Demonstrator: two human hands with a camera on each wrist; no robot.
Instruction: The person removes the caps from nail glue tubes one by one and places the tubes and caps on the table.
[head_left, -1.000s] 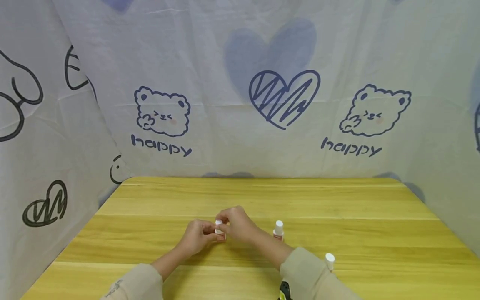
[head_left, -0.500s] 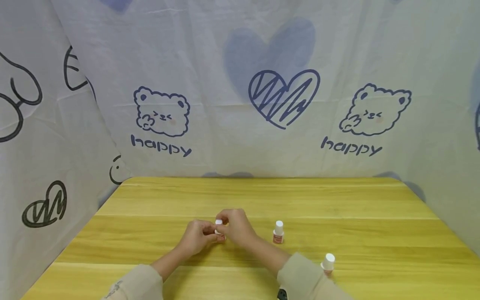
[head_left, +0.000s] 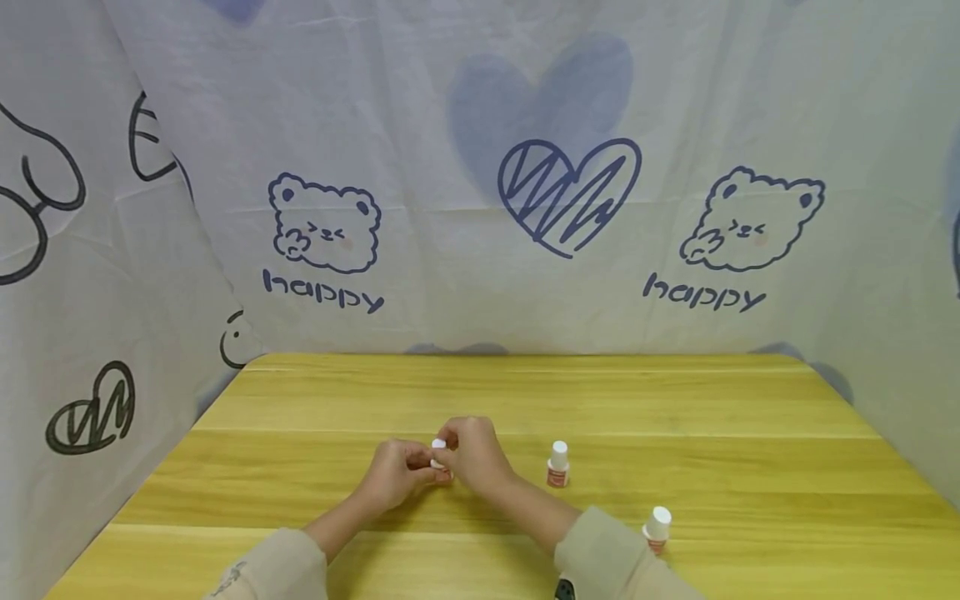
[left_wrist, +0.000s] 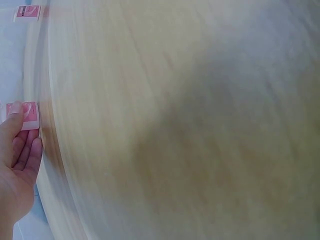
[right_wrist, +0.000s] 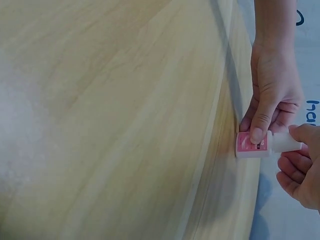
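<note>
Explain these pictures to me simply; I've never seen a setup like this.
There is no machine here, just a person's two bare hands. The wide view comes from a camera worn on the head, looking forward and down. The two sideways-looking views come from cameras worn on the wrists, each watching that hand's work.

On the wood-grain table stand two small bottles with white tops: the farther bottle and the nearer bottle. A third, the held bottle, is between the hands: the left hand grips its labelled body, while the right hand pinches its white cap.
</note>
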